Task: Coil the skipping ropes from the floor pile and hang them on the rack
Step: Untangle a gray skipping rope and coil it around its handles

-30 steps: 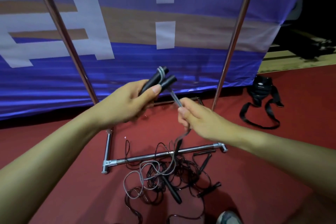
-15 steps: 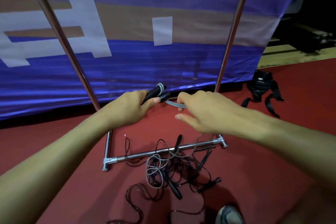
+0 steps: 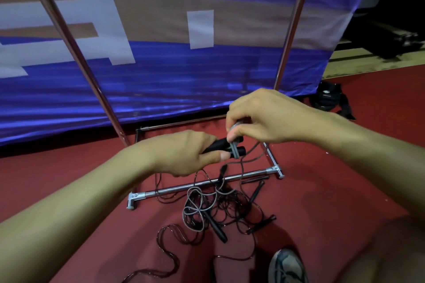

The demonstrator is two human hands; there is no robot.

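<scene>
Moved: since half a second ago the right hand [image 3: 264, 119] has drawn in close above the left hand [image 3: 184, 153], and both sit lower and nearer the rack's base.
Left hand: fingers curled round two black handles [image 3: 226, 148] held side by side, thumb pressed along them, their ends pointing right.
Right hand: fingertips pinch grey rope [image 3: 235, 142] just above the handles, where a few turns already wrap them.
Trailing rope: a thin strand drops from the handles to the floor pile [image 3: 218, 209], slack.
Pile: tangled grey and dark ropes with several black handles, lying on the red floor [image 3: 345, 190] against the rack's front bar [image 3: 207, 185] and partly over it.
Rack: two slanted chrome poles [image 3: 69, 43] rise either side of the hands; the top rail is cut off by the frame's upper edge.
Open room: bare red floor to the right of the pile and to the left of the rack base; a blue banner [image 3: 207, 80] closes off the back.
Edges: a shoe [image 3: 287, 266] at the bottom edge, a dark strapped bag [image 3: 331, 99] on the floor far right.
Hard to make out: how many turns are wound, and which pile strands belong to the held rope.
</scene>
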